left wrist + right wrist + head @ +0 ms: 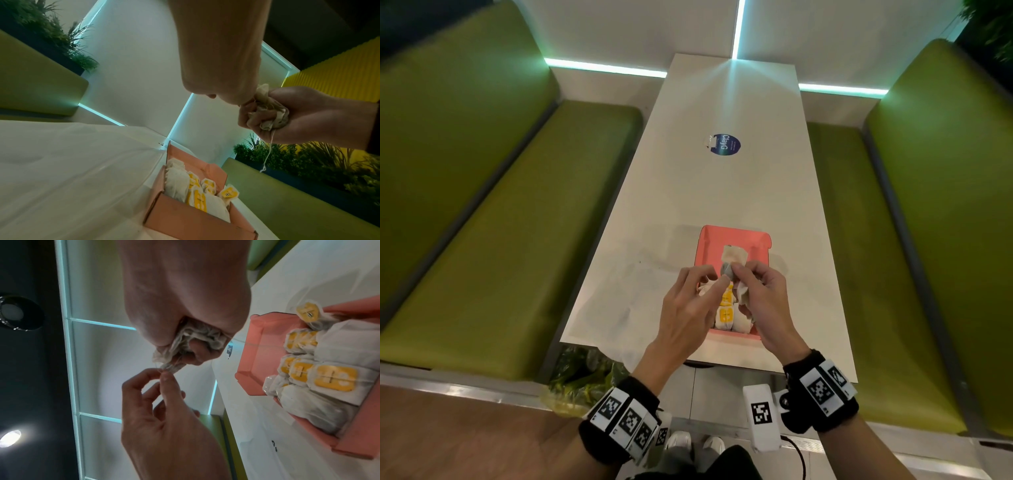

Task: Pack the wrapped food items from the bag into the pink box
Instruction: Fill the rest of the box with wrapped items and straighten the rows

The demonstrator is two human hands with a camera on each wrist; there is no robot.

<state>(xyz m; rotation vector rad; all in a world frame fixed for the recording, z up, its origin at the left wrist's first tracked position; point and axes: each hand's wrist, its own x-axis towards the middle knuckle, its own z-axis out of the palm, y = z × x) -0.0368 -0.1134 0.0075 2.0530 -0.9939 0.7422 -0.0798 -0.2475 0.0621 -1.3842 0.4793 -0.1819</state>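
The pink box (732,234) lies open on the white table, with several white wrapped packets with yellow tags (726,311) lined up inside it. They show plainly in both wrist views (197,194) (329,378). Above the box my right hand (739,270) grips a crumpled beige packet (267,110) in its fist (197,339). A thin string (269,152) dangles from that fist. My left hand (717,277) pinches the packet's loose end between thumb and forefinger (162,371). A clear plastic bag (72,170) lies flat on the table left of the box.
Green benches (500,240) (928,240) flank the narrow table. A round blue sticker (724,144) sits mid-table. A bag of leafy greens (582,380) rests on the floor by the table's near left corner. The box stands close to the table's near edge (722,363).
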